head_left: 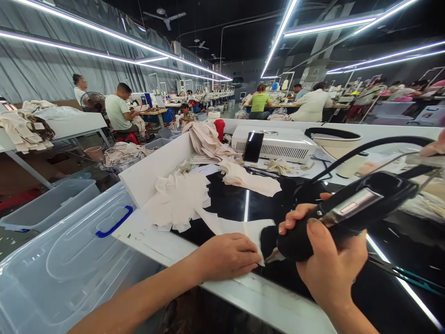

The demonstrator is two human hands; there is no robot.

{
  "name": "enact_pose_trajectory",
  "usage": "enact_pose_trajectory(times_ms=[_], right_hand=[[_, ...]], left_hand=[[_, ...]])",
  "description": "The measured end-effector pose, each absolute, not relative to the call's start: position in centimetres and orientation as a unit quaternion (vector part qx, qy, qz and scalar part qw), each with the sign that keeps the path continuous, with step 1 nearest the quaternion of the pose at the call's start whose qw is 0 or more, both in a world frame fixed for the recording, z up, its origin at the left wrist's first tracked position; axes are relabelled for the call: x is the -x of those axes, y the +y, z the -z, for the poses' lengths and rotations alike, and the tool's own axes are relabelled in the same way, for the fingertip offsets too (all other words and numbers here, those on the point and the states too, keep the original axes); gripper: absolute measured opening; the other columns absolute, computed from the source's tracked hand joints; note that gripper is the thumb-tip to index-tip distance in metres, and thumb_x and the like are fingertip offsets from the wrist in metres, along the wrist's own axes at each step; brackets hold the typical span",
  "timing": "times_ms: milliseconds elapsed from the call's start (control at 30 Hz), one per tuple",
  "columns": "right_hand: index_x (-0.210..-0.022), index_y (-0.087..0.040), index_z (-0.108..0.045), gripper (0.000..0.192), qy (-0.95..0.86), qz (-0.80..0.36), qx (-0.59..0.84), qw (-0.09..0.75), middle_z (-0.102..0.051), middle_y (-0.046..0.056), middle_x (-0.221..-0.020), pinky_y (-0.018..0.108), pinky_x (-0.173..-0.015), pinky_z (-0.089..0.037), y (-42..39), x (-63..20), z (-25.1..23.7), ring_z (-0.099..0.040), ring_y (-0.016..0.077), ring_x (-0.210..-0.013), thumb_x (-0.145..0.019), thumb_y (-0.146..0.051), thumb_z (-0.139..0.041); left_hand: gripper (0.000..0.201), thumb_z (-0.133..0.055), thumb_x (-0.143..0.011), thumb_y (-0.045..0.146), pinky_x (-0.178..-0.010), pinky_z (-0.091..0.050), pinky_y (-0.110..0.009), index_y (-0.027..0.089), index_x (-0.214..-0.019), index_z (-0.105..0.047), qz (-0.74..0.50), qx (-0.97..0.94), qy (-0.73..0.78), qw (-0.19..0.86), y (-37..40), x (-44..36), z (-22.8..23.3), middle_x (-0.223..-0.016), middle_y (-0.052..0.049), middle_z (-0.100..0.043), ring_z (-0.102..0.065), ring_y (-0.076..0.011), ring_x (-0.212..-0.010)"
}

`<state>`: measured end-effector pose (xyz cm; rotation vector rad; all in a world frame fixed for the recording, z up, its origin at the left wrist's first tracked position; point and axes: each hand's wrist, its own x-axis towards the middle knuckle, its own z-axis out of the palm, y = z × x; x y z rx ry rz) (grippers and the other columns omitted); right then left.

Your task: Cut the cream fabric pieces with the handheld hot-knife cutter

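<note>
My left hand (231, 257) lies at the near table edge, its fingers together and slightly curled over the end of a cream fabric piece (255, 229). Its thumb is hidden. My right hand (328, 260) is wrapped round a black corded handheld cutter (351, 215), tilted down to the left. The cutter's metal tip (275, 256) is close to the fabric's right edge; I cannot tell whether they touch. Beyond my left hand, a spread pile of cut cream fabric (182, 197) lies on the table, with a further fabric stack (250, 178) behind it.
A dark glossy panel (229, 197) is set in the white table (163, 246). Behind stand a phone (253, 147) and a white vented box (278, 141). Left is a clear bin with a blue handle (114, 222). Another person's hand (434, 144) shows at far right.
</note>
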<state>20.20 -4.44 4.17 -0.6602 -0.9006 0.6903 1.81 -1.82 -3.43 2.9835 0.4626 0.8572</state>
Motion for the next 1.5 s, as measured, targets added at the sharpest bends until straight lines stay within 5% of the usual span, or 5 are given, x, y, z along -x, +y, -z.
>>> enact_pose_trajectory(times_ms=[900, 1067, 1267, 1500], right_hand=[[-0.122, -0.032, -0.064, 0.042, -0.480, -0.309, 0.324, 0.755, -0.070, -0.002, -0.087, 0.032, -0.055, -0.060, -5.3, -22.3, -4.1, -0.066, 0.0181, -0.065, -0.088, -0.038, -0.087], [-0.099, -0.028, -0.061, 0.033, -0.454, -0.235, 0.365, 0.778, -0.070, -0.004, -0.086, 0.031, -0.058, -0.058, -2.5, -24.8, -4.8, -0.065, 0.0153, -0.062, -0.087, -0.042, -0.087], [-0.101, -0.027, -0.057, 0.033, -0.453, -0.225, 0.374, 0.777, -0.070, -0.006, -0.078, 0.030, -0.055, -0.056, -0.4, -25.0, -4.8, -0.064, 0.0143, -0.055, -0.086, -0.037, -0.085], [-0.098, -0.026, -0.057, 0.028, -0.468, -0.244, 0.371, 0.764, -0.066, -0.007, -0.077, 0.028, -0.054, -0.057, -0.5, -24.1, -5.1, -0.064, 0.0133, -0.055, -0.088, -0.036, -0.081]], left_hand=[[0.019, -0.062, -0.111, 0.025, -0.110, -0.059, -0.034, 0.013, -0.120, -0.073, -0.278, -0.946, 0.152, 0.072, -3.5, 0.2, 2.0, -0.114, -0.010, -0.079, -0.076, -0.0199, -0.110], [0.021, -0.057, -0.113, 0.027, -0.110, -0.058, -0.033, 0.016, -0.124, -0.072, -0.261, -0.947, 0.152, 0.111, -3.9, 0.6, 0.0, -0.114, -0.007, -0.079, -0.075, -0.0182, -0.105], [0.025, -0.050, -0.116, 0.028, -0.111, -0.058, -0.040, 0.017, -0.125, -0.071, -0.273, -0.946, 0.170, 0.050, -2.0, -2.4, -0.7, -0.113, -0.006, -0.077, -0.073, -0.0194, -0.103], [0.024, -0.070, -0.105, 0.024, -0.095, -0.065, -0.040, 0.018, -0.129, -0.070, -0.225, -0.958, 0.174, -0.034, -0.1, -4.9, 0.4, -0.112, -0.006, -0.074, -0.069, -0.0236, -0.098]])
